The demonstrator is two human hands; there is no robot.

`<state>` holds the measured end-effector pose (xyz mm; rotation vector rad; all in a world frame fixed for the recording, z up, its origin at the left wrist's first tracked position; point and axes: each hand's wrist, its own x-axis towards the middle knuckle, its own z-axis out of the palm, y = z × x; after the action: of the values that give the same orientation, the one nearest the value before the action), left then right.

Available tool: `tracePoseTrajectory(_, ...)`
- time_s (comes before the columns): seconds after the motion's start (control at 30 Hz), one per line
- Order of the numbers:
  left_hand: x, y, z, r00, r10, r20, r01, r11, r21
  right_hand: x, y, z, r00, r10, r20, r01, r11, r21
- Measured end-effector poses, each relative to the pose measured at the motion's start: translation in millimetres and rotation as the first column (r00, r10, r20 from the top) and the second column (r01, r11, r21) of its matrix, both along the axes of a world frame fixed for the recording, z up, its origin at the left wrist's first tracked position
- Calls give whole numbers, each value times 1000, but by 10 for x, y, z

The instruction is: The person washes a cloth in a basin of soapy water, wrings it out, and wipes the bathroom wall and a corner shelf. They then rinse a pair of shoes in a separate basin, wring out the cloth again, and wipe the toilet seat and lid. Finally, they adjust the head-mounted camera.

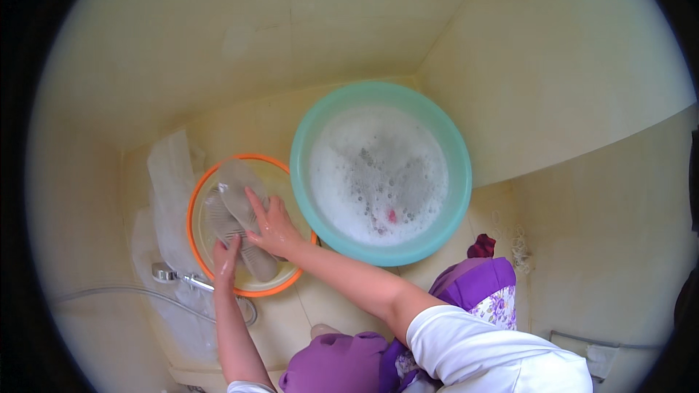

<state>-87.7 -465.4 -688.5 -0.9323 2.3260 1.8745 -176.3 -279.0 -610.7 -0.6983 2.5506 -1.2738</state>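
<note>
Grey ribbed slippers or insoles (239, 188) lie overlapping in a round basin with an orange rim (197, 185), left of centre; I cannot tell exactly which they are. My right hand (276, 226) rests on the upper grey piece, its fingers spread. At the lower left of the pieces, my left hand (225, 262) touches their edge with thumb and fingers; whether it grips them is unclear. Beside the basin stands a larger turquoise tub (306, 174) of foamy water, where a small red thing (392, 216) shows among the suds.
Clear plastic sheeting (172, 196) lies left of the orange-rimmed basin. A shower head (164, 272) and its metal hose (120, 288) cross it. Tiled walls stand close around. A dark red thing (481, 246) and pale loops of cord (520, 251) are right of the tub.
</note>
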Motion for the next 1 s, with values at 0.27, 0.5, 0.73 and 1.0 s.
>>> tracePoseTrajectory(0.27,-180,1124,-85,874,9,486,427,463,-777,74,-59,-714,991,-131,21,98,831,547)
tracePoseTrajectory(0.5,-159,590,-368,810,-278,517,580,512,-634,101,-324,-1042,964,-184,195,56,851,523)
tracePoseTrajectory(0.73,-192,231,-679,802,-401,443,537,158,-829,-54,-493,-987,968,-141,206,28,881,473)
tracePoseTrajectory(1.0,-348,490,-214,989,72,130,-2,879,-477,-134,-348,-893,980,-141,141,72,909,411)
